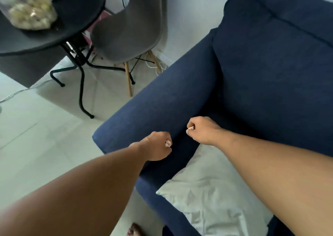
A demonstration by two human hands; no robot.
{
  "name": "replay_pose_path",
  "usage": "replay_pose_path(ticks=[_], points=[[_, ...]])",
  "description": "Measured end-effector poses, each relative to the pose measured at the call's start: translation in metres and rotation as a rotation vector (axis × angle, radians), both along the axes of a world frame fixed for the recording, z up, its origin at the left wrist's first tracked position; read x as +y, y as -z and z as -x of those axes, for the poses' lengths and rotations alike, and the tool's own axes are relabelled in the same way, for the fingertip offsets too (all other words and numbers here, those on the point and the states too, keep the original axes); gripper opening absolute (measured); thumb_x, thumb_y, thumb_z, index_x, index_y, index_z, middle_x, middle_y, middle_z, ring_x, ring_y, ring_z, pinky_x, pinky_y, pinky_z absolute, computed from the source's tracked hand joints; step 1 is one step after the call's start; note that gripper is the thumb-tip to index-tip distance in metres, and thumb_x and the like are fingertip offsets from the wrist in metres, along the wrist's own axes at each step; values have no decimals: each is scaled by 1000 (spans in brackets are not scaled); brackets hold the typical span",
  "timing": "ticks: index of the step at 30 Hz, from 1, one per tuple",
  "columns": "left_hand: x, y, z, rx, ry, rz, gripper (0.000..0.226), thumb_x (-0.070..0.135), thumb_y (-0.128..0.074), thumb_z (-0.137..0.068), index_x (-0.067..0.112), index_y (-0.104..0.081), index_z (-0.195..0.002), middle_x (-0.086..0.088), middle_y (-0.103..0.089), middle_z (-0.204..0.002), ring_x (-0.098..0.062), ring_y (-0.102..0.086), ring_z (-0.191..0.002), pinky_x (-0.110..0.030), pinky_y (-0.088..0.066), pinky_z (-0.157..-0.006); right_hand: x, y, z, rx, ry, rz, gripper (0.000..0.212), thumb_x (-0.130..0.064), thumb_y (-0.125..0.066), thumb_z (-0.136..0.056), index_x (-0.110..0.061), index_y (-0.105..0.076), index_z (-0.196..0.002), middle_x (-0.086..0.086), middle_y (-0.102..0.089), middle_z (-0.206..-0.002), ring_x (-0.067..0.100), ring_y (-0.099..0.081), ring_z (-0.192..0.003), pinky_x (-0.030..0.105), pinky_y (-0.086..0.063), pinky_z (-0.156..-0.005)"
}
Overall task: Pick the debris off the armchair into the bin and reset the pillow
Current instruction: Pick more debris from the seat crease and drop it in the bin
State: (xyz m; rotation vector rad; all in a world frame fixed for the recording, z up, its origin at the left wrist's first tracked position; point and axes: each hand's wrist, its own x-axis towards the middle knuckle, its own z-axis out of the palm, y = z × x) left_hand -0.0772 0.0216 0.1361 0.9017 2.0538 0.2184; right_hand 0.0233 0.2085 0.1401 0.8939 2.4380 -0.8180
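**Head view: both fists loaded with scraps, no bin in sight**

Head-camera footage is centred on two closed fists held over the left armrest of the navy armchair (252,64). The left hand (157,145) is curled tight, and a pale crumpled scrap (168,143) is seen pinched at the thumb side of its fist. The right hand (203,130) is likewise clenched, with a second whitish scrap (191,127) gripped between thumb and forefinger. The two fists are held near each other, knuckles facing, the left slightly lower in the frame and nearer the chair's outer edge.

The bin is not shown anywhere in the frame, so the direction of the drop cannot be told; it is judged that the hands must be carried out of the picture, probably across the tiled floor (36,145) at left. For that side the left hand is the better placed.

The pale pillow (207,196) is seen lying flat at lower centre, on the front of the seat, under the right forearm, its long axis running from the armrest toward the lower right. No loose debris is visible on the seat fabric. At upper left a round black table (79,19) and a grey chair (129,33) are seen, well apart from the hands.
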Motion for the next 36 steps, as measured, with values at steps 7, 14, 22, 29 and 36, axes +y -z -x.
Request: replay_pose_path(ticks=[7,14,22,29,36], points=[[-140,7,-19,-133,-93,115,13,20,-61,-81,19,-70,-91,-10,-73,-96,-24,-66,-81,-30,-53,-70,-129,8,15,-104,-184,66,7,-38,-67,-90,-32,-65,-85,-9,-70,-98,19,-68,-90,35,-59,-83],[-277,24,-3,-35,-300,142,23,24,-57,-90,12,-67,-106,-7,-71,-104,-30,-65,-100,-25,-40,-71,-247,18,27,-153,-330,91,11,-36,-61,-88,-28,-67,-84,-11,-69,-88,16,-66,-80,32,-58,-71],[-381,40,29,102,-481,195,24,29,-45,-93,20,-60,-108,-11,-65,-106,-30,-60,-82,-33,-47,-66,-364,33,88,-83,-423,159,18,-37,-61,-92,-31,-73,-105,-4,-73,-111,25,-69,-100,35,-58,-88],[-417,56,43,188,-607,130,46,28,-49,-95,20,-45,-140,-10,-58,-132,-31,-56,-117,-36,-47,-87,-414,54,114,-46,-502,131,8,-36,-57,-93,-32,-64,-92,0,-73,-108,29,-66,-102,40,-57,-89],[-435,69,40,182,-638,116,52,21,-52,-92,19,-44,-143,-7,-54,-141,-28,-51,-126,-34,-43,-94,-431,59,121,-17,-485,146,15,-41,-59,-94,-31,-68,-102,-2,-73,-105,26,-65,-99,37,-55,-84]])
